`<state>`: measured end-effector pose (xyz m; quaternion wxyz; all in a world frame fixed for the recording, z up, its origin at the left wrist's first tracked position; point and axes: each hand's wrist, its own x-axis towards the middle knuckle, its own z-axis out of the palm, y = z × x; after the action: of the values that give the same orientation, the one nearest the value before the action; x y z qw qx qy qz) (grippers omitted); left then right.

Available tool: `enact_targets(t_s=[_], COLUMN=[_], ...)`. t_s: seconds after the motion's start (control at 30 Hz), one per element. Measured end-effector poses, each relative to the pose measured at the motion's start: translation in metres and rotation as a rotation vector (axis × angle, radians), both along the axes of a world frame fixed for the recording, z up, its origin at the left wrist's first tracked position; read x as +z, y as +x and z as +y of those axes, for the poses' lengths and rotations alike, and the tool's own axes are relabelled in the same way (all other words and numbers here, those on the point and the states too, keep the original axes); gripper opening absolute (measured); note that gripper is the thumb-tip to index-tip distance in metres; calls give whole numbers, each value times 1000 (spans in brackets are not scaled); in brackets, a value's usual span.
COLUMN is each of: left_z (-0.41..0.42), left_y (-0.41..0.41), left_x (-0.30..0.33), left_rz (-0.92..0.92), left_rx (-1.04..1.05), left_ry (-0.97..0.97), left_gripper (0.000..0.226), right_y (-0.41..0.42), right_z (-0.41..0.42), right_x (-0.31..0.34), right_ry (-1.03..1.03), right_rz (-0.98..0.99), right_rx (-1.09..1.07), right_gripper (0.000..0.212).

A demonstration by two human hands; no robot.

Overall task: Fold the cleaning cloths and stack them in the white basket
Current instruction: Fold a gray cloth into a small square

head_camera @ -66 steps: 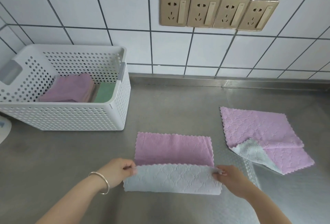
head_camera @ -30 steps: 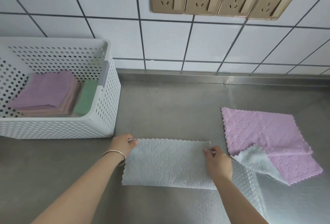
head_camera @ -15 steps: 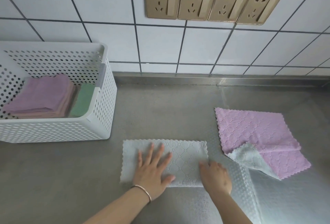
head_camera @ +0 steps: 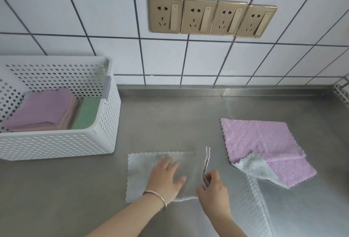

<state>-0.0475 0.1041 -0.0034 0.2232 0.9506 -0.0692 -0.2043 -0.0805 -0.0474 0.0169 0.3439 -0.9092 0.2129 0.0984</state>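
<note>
— On the shiny metal desk (head_camera: 170,123), where is the soft grey folded cloth (head_camera: 139,172)?
— Under the left hand (head_camera: 167,177), which lies spread flat on it. The right hand (head_camera: 212,183) pinches its right edge, lifted up.
— Is it hard to hold?
— No. It looks light and floppy, so grab the edge.

Two loose cloths lie on the steel counter (head_camera: 170,123): a grey-sided folded cloth (head_camera: 137,172) near centre and a pink cloth (head_camera: 262,142) to the right. One white basket (head_camera: 105,138) stands at left. Four gold wall sockets (head_camera: 212,16) line the far wall. Two hands show, the left hand (head_camera: 166,177) and the right hand (head_camera: 213,189). One bracelet (head_camera: 156,195) circles the left wrist.
</note>
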Motion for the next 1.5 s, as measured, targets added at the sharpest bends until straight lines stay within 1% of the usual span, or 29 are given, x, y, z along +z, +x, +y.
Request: enact_targets(t_s=[0.07,0.1,0.13,0.17,0.23,0.3,0.33,0.43,0.5,0.57,0.6,0.63,0.67,0.73,0.8,0.87,0.93,1.0,1.03,1.13,1.17,1.27,1.33,1.4,1.5], left_z=[-6,-8,-10,-10,-9,-5,-2,5,8,13,19,25,32,49,64,74,79,82,82,83,83,84,84,85,86], left_y=[5,8,9,11,14,18,19,20,20,19,19,17,15,8,1,-4,-7,-9,-9,-8,-8,-5,-5,-5,-8], left_x=[21,30,38,44,47,46,44,40,38,36,36,36,36,34,28,18,7,-3,-7,-16,-17,-19,-20,-21,-26], left_rz=[-75,-72,-54,-40,9,56,72,108,129,116,93,62,25,-64,-105,-101,-93,-95,-110,-181,-201,-240,-251,-233,-189], left_rx=[179,253,315,364,423,492,537,679,744,781,793,804,813,836,850,847,805,754,738,701,697,715,730,739,735], left_ry=[-333,-456,-543,-587,-576,-529,-520,-549,-565,-573,-573,-559,-530,-470,-429,-411,-398,-357,-343,-316,-301,-270,-242,-205,-158], left_gripper=[43,34,27,23,15,6,6,14,18,21,22,22,21,24,28,32,33,27,25,29,29,30,30,30,31], right_y=[-4,-5,-5,-6,-5,-3,-3,-7,-8,-9,-10,-10,-11,-11,-11,-12,-12,-13,-13,-12,-12,-11,-10,-10,-10], right_z=[16,24,31,38,48,56,59,66,70,71,71,71,70,67,65,66,69,72,72,72,72,73,75,75,77], right_x=[6,9,9,7,3,2,2,-2,-6,-14,-18,-21,-25,-34,-44,-55,-63,-67,-69,-73,-75,-74,-75,-76,-78], right_ry=[-24,-36,-49,-64,-112,-158,-176,-219,-236,-255,-256,-264,-276,-322,-377,-421,-428,-418,-421,-444,-452,-454,-453,-449,-425], right_rz=[-107,-153,-201,-259,-310,-331,-356,-441,-547,-662,-690,-692,-665,-532,-394,-299,-276,-296,-311,-327,-335,-344,-343,-357,-336], right_rx=[58,85,127,188,298,357,379,457,515,565,584,598,613,655,725,785,814,829,834,844,848,854,863,873,893], right_gripper=[25,29,38,48,61,66,67,68,55,35,32,40,55,87,106,118,114,108,109,120,116,88,78,71,69])
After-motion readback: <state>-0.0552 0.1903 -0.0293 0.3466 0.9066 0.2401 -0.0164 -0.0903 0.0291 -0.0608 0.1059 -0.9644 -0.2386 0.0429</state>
